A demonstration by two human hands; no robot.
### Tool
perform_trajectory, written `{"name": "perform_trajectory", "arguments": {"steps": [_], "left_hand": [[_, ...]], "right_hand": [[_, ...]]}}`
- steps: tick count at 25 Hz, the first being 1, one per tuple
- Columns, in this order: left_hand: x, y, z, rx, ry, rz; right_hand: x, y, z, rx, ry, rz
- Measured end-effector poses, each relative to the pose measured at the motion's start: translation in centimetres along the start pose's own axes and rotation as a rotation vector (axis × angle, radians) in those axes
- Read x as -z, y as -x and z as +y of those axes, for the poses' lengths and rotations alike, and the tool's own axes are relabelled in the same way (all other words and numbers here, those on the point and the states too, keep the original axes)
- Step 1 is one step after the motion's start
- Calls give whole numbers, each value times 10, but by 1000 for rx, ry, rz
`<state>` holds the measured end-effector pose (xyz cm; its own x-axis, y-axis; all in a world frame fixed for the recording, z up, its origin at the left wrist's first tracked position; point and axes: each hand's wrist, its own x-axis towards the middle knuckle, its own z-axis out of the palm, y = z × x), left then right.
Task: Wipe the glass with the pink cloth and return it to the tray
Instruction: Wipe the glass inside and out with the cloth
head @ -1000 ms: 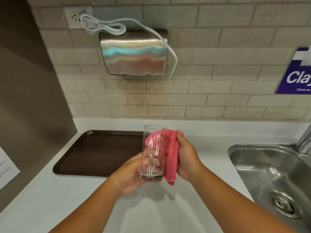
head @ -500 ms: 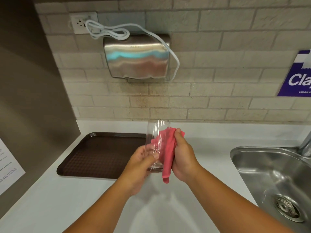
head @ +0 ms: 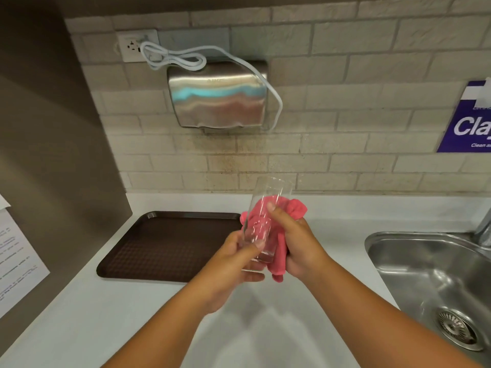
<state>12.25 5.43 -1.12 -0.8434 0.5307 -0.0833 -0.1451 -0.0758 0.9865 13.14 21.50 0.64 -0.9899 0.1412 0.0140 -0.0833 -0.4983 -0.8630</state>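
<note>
A tall clear glass (head: pixel 268 197) is held above the white counter, tilted with its rim up and to the right. My left hand (head: pixel 233 264) grips its base from the left. My right hand (head: pixel 295 240) presses the pink cloth (head: pixel 279 251) against the glass's far and right side, thumb on the glass wall. The cloth bunches behind the glass and hangs below my right palm. The brown tray (head: pixel 164 243) lies on the counter to the left, with nothing on it.
A steel sink (head: pixel 425 282) with a drain sits at the right, a tap at its far edge. A steel hand dryer (head: pixel 218 99) with a white cable hangs on the tiled wall above. A paper sheet (head: pixel 16 256) is on the left wall panel.
The glass has tilted further to the right and my right thumb has come round onto its near wall. The cloth has shifted more behind the glass.
</note>
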Motion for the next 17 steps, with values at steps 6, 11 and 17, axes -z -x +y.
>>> {"name": "perform_trajectory", "arguments": {"steps": [6, 11, 17], "left_hand": [[-26, 6, -2, -212, -617, 407], [1, -6, 3, 31, -139, 43], [15, -23, -22, 6, -333, 314]], "right_hand": [[-7, -3, 1, 53, 110, 56], [3, -3, -2, 31, 171, -8], [6, -8, 12, 82, 339, 82]]}}
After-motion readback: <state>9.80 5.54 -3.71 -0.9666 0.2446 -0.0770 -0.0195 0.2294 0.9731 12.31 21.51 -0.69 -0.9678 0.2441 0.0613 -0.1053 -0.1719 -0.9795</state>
